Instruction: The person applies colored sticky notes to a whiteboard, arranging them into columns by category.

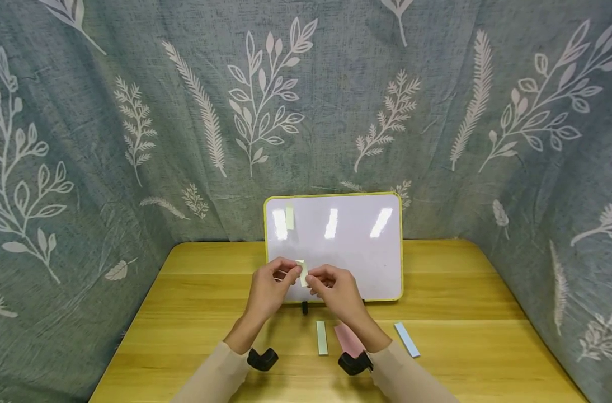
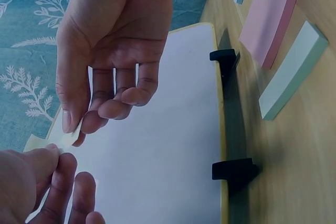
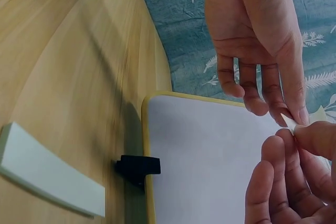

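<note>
A narrow pale yellow sticky note (image 1: 302, 273) hangs between both hands in front of a yellow-framed whiteboard (image 1: 346, 263). My left hand (image 1: 268, 286) pinches it near its upper end between thumb and index finger. Lower on the same strip, my right hand (image 1: 340, 286) pinches with its thumb and fingers. In the left wrist view the strip (image 2: 72, 136) shows bent where the fingertips meet; much of it is hidden there. Another pale yellow note (image 1: 290, 217) is stuck on the board's upper left.
On the wooden table (image 1: 210, 319) lie a pale green sticky-note pad (image 1: 321, 338), a pink pad (image 1: 348, 338) partly behind the right forearm, and a blue pad (image 1: 406, 340). Black feet (image 2: 231, 169) support the board. A patterned curtain (image 1: 326, 101) encloses the back and sides.
</note>
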